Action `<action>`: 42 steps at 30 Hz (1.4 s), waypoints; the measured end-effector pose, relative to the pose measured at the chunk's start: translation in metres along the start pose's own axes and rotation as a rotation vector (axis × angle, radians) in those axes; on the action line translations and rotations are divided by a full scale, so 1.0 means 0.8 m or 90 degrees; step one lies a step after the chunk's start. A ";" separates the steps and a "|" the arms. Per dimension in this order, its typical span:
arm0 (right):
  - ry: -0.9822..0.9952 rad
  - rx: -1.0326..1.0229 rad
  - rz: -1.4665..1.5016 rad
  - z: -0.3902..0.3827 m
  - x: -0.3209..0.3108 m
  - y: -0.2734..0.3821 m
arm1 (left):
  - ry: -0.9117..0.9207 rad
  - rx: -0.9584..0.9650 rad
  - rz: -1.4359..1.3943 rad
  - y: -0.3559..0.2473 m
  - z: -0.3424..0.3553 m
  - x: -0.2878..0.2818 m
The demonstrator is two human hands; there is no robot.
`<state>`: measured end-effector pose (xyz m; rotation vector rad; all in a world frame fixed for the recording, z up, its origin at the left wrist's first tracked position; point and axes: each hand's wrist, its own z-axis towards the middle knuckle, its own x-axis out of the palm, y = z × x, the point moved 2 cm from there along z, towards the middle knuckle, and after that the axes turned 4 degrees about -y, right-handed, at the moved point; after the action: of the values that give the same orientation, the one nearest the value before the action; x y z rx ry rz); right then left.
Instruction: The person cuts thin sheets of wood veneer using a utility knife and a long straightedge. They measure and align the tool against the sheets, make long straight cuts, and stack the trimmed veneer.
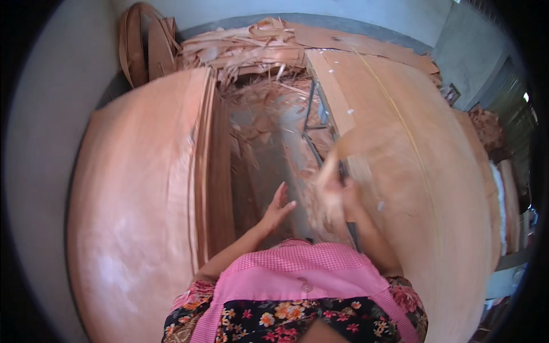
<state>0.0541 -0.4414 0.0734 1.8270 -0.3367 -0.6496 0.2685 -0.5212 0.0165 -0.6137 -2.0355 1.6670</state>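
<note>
Head view: right hand (349, 197), motion-blurred, appears to grasp a veneer strip (329, 172) beside the right-side sheet (400, 240); left hand (278, 212) is spread, empty. Apparent step: strip handling; next move calls for controlled grip.

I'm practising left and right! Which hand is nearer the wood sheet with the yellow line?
Right: the right hand, blurred, is by the left edge of the wood sheet. The left hand is farther off, over the floor to its left.
</note>
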 end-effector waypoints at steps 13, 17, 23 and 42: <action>0.182 0.153 0.189 0.368 0.108 -0.023 | -0.540 0.079 0.122 -0.025 0.314 -0.217; -0.038 0.256 0.211 0.465 0.046 -0.047 | -0.152 0.377 0.578 -0.098 0.471 -0.208; 0.012 0.225 0.485 0.621 0.077 0.011 | 0.207 0.196 0.578 -0.121 0.652 -0.170; 0.021 0.332 0.229 1.117 0.215 0.198 | 0.237 0.159 0.623 -0.201 1.265 -0.427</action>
<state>-0.3146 -1.2814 -0.0352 2.1860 -0.8521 -0.2911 -0.0613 -1.5490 -0.0258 -1.8546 -1.2617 2.0150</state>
